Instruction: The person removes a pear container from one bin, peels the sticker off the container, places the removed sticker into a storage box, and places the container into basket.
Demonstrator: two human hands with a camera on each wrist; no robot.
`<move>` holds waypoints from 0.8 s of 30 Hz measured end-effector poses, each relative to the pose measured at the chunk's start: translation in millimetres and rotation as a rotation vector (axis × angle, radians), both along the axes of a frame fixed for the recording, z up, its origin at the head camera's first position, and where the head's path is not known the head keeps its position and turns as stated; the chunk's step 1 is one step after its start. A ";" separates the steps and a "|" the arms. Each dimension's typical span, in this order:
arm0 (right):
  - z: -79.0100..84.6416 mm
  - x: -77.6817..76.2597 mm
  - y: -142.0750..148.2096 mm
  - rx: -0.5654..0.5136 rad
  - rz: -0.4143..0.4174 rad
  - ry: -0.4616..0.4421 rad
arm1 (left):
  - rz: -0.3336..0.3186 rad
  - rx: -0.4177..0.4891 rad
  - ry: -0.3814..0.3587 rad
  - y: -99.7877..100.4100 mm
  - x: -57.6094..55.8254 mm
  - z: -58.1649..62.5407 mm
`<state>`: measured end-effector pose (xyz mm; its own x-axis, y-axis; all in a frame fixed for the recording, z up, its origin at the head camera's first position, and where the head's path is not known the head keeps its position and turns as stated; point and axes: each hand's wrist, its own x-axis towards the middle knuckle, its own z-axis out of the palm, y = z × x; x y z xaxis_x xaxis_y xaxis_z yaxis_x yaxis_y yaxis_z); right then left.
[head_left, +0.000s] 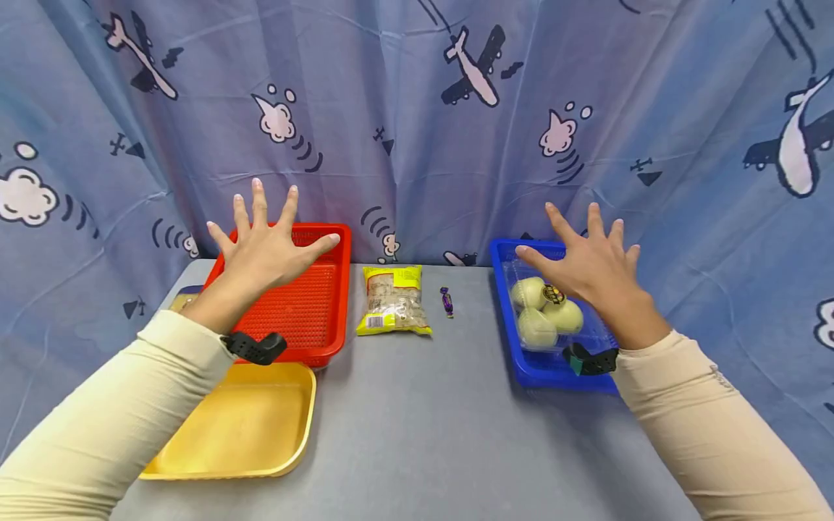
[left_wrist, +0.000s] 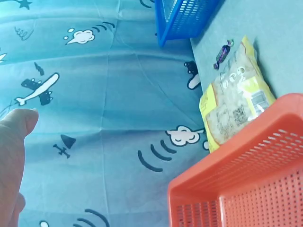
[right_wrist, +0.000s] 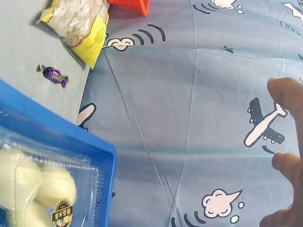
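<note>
Red bskt point(head_left: 296, 307), blue bskt point(head_left: 544, 378): long axes ~fore-aft.

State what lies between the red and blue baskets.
The head view shows a yellow-ended plastic bag, nearer the red basket, and a purple wrapped candy.

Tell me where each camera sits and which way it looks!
Head: worn on the head, facing forward and down at the table; both sleeves, left hand and right hand show.
Left wrist: worn there, facing the curtain and red basket; part of the left hand shows.
Right wrist: worn there, facing the curtain and blue basket; part of the right hand shows.
Both wrist views share the yellow bag and purple candy.
</note>
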<state>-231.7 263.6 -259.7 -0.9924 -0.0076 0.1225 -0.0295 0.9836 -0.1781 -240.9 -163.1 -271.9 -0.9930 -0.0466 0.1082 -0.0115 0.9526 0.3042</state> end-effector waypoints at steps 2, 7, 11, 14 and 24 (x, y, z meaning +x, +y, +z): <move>-0.2 0.7 3.7 0.003 -0.002 0.001 | -0.003 -0.001 0.000 3.0 0.3 -0.3; -0.8 1.2 13.0 0.011 0.003 -0.001 | -0.014 0.001 0.001 11.0 1.0 -2.2; 0.1 0.9 19.0 0.018 0.008 0.007 | -0.024 0.003 0.002 17.4 1.5 -3.1; 1.3 0.7 22.9 0.029 0.009 0.020 | -0.031 0.001 0.006 23.0 1.0 -3.0; 1.0 2.1 37.7 0.037 0.012 0.012 | -0.064 0.013 0.012 52.2 -0.2 -1.2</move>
<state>-229.6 301.3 -258.7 -0.9907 -0.0240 0.1342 -0.0431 0.9890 -0.1414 -241.1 -110.9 -273.1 -0.9926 0.0152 0.1202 0.0528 0.9473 0.3159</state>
